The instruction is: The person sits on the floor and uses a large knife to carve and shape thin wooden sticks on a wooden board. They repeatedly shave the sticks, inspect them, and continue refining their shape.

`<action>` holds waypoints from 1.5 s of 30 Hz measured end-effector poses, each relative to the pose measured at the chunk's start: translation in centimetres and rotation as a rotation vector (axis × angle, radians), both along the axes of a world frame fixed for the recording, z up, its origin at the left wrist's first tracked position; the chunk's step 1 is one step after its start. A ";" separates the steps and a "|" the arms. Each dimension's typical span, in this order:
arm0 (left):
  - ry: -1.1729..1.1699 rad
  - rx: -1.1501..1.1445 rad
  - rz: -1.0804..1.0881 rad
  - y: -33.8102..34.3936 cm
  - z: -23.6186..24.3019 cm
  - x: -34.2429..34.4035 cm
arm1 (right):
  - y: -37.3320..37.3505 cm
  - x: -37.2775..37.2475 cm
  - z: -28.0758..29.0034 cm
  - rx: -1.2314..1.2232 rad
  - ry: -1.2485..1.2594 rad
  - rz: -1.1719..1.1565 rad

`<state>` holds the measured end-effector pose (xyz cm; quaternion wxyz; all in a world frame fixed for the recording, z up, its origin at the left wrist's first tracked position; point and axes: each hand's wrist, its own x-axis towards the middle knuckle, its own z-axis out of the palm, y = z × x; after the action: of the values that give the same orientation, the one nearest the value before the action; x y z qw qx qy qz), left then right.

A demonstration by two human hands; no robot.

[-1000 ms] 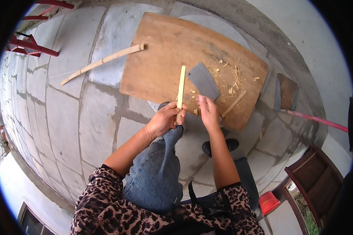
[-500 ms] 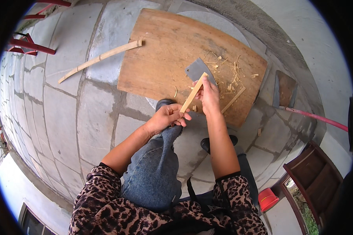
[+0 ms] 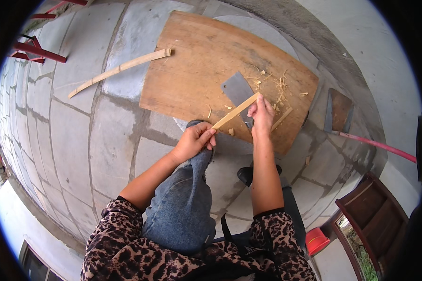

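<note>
A slim pale bamboo strip (image 3: pixel 234 112) spans my two hands, rising toward the right. My left hand (image 3: pixel 194 140) pinches its lower end just above my knee. At the upper end, my right hand (image 3: pixel 262 116) grips it with the thumb near the tip. Under the strip, a cleaver (image 3: pixel 237 87) lies on the wooden board (image 3: pixel 197 51), its handle mostly hidden by the strip and my right hand. Curled shavings (image 3: pixel 280 91) are scattered to the right of the blade. A shorter strip (image 3: pixel 282 118) rests beside my right hand.
A long split bamboo piece (image 3: pixel 119 70) leans across the board's left edge over the stone floor (image 3: pixel 112 145). At right are a dustpan (image 3: pixel 341 111) with a pink handle and a dark wooden door (image 3: pixel 375 220). A red bucket (image 3: pixel 316 241) stands lower right; red stool legs (image 3: pixel 40 51) show upper left.
The strip has tilted to a flatter slant, its upper end shifting right with my right hand. My left hand has moved slightly left, its fingers closing more around the lower end.
</note>
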<state>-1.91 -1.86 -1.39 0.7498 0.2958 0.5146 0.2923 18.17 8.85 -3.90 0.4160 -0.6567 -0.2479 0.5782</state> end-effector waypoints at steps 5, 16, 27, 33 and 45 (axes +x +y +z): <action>0.440 0.216 -0.159 0.9 1.6 0.1 | -0.4 0.0 0.5 0.017 0.083 -0.176; -0.556 -0.407 0.220 0.9 1.6 -0.3 | -1.0 1.6 1.2 0.005 0.674 -0.461; 0.145 -0.016 -0.031 -0.2 0.7 -0.1 | -2.7 0.2 1.3 -0.122 0.427 0.148; 0.295 0.023 0.047 -0.2 0.0 -1.4 | -2.4 1.9 1.8 -0.012 0.611 -0.052; -0.104 -0.068 0.191 0.7 1.1 -0.8 | -3.3 1.9 2.2 -0.002 0.765 -0.023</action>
<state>-2.75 -1.19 -0.25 0.7539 0.2043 0.5103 0.3598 20.06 5.52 -1.72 0.4843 -0.3966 -0.0668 0.7770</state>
